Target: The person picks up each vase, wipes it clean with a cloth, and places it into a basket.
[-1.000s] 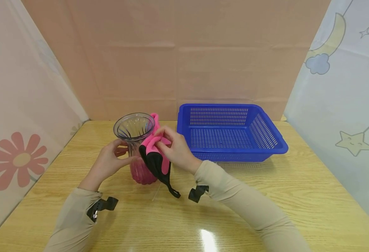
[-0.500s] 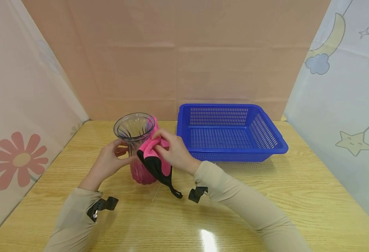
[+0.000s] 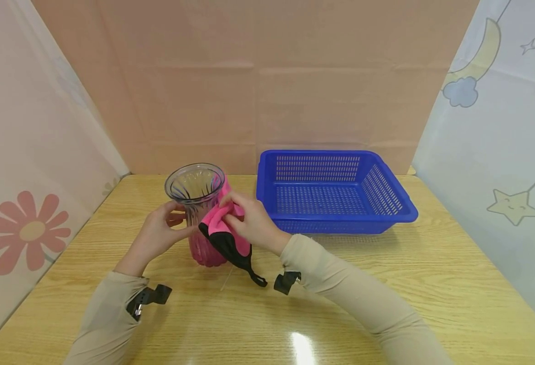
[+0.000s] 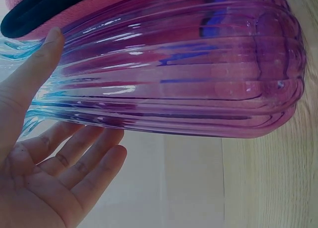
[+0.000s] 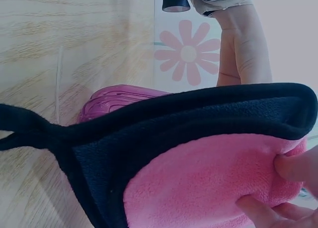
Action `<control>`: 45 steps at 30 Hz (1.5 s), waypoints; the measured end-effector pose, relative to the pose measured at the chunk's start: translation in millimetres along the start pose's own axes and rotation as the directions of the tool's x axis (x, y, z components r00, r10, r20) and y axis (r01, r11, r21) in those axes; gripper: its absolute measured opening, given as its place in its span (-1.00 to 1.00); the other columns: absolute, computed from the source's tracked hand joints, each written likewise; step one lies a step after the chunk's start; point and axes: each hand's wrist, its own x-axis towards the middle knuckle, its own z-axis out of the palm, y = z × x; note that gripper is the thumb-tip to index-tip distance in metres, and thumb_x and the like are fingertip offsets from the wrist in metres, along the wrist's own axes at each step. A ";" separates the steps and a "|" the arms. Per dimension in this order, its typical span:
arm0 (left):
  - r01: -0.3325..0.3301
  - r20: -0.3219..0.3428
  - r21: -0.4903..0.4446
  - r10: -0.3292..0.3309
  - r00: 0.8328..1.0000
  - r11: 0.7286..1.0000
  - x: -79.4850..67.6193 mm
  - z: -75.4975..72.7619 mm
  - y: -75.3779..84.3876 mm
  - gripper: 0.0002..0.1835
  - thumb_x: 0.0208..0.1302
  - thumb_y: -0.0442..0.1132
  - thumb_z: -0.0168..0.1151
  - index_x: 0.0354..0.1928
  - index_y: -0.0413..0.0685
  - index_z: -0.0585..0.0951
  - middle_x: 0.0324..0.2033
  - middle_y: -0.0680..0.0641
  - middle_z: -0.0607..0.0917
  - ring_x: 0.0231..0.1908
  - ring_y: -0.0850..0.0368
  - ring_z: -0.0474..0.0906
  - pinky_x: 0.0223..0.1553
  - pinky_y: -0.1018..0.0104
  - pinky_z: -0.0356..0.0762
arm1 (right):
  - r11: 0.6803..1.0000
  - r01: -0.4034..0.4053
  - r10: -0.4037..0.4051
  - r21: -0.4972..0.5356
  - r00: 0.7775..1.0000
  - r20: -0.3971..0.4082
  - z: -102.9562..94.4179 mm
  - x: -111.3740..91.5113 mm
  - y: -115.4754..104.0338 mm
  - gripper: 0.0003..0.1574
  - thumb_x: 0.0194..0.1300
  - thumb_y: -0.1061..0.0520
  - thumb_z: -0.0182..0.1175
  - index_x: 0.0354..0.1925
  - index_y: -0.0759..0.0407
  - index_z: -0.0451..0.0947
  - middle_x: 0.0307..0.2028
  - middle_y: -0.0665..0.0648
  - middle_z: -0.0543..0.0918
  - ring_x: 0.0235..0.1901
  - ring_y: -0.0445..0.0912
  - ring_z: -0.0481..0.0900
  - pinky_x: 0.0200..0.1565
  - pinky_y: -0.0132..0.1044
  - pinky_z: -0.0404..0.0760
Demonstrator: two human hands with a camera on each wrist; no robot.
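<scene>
- Head view: left hand (image 3: 161, 234) held a fluted glass vase (image 3: 195, 212) between thumb and fingers.
- Right hand (image 3: 252, 219) pinched a pink-and-black plush cloth (image 3: 227, 244) at the vase's side.

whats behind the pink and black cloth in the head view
The vase stands partly behind the cloth; its rim and part of its base show, the side portion it covers cannot be seen.

Wrinkled beige long sleeves (image 3: 363, 299), black wrist straps (image 3: 133, 307) with silvery parts (image 3: 138, 311), small blocky black attachments (image 3: 162, 294)
</scene>
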 end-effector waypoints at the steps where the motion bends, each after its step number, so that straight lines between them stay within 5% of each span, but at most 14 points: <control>1: 0.002 0.001 0.000 -0.002 1.000 1.000 0.0 0.0 0.3 -0.37 0.13 -0.13 0.33 0.19 -0.26 0.36 0.08 -0.35 0.49 0.09 -0.38 0.47 0.07 -0.18 0.51 | 1.000 0.003 -0.003 -0.004 1.000 0.002 0.3 -0.1 0.5 -0.87 0.20 0.29 0.20 -0.24 0.18 0.49 -0.23 0.14 0.64 -0.17 -0.05 0.57 -0.03 -0.12 0.64; 45: 0.031 -0.003 -0.029 -0.031 1.000 0.999 -0.8 1.2 -1.0 -0.24 0.02 0.09 0.38 0.16 -0.21 0.37 0.10 -0.31 0.52 0.12 -0.34 0.47 0.07 -0.18 0.51 | 0.996 -0.055 0.063 -0.071 0.992 0.111 4.6 -9.2 14.3 -0.86 0.16 0.33 0.21 -0.28 0.22 0.46 -0.26 0.19 0.65 -0.27 -0.05 0.54 -0.12 -0.07 0.63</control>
